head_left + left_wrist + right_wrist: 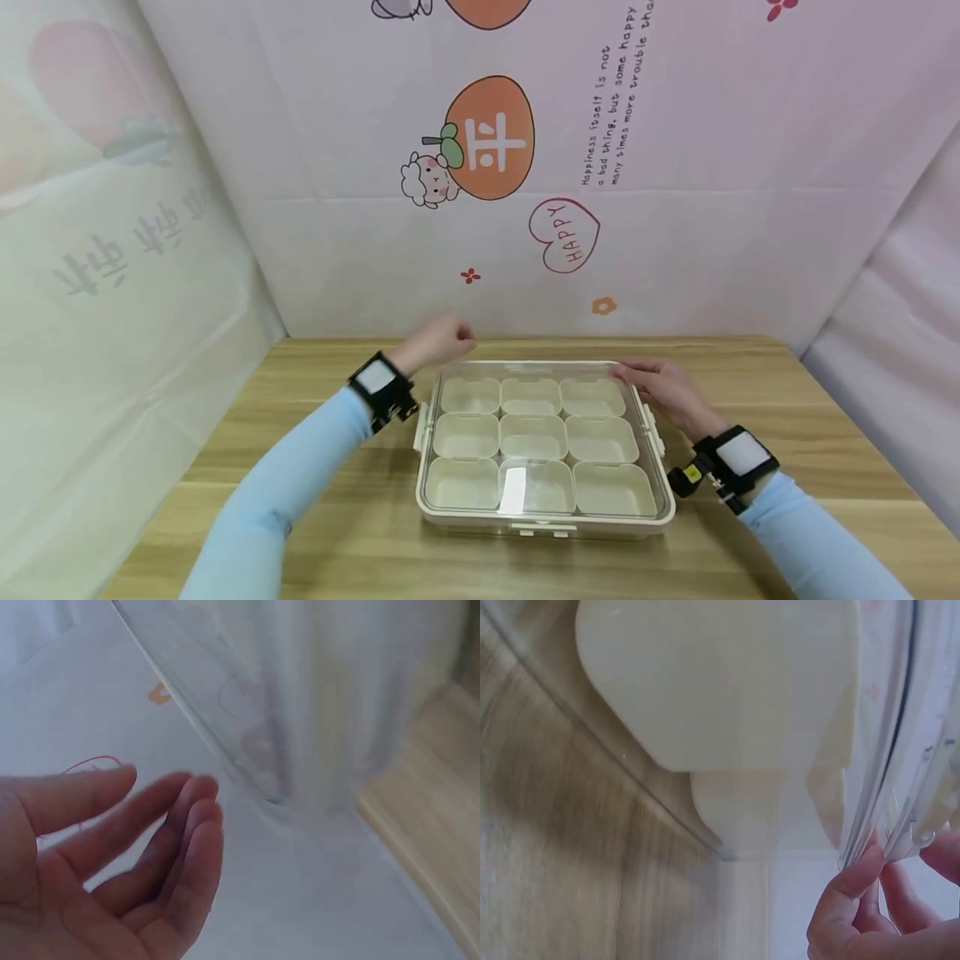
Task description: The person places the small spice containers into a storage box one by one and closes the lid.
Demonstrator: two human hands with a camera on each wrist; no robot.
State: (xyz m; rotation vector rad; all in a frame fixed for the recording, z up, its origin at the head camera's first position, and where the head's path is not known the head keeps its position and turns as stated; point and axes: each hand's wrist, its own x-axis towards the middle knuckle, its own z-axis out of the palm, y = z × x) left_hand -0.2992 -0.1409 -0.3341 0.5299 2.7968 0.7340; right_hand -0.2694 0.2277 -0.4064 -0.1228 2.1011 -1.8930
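A clear plastic storage box point(540, 527) with a see-through lid point(531, 423) sits on the table, and several cream cups point(532, 437) show through the lid in rows. At the box's far right corner my right hand point(667, 390) pinches the lid's edge between thumb point(859, 874) and fingers. My left hand point(438, 342) hovers by the far left corner, its fingers loosely bent. In the left wrist view the left hand point(127, 862) holds nothing and stays apart from the blurred box wall point(330, 712).
Pale latches sit on the left side point(422, 427), right side point(654, 432) and front point(543, 529) of the box. The wooden table point(360, 517) ends at a printed cloth backdrop point(360, 250). More cloth hangs at both sides.
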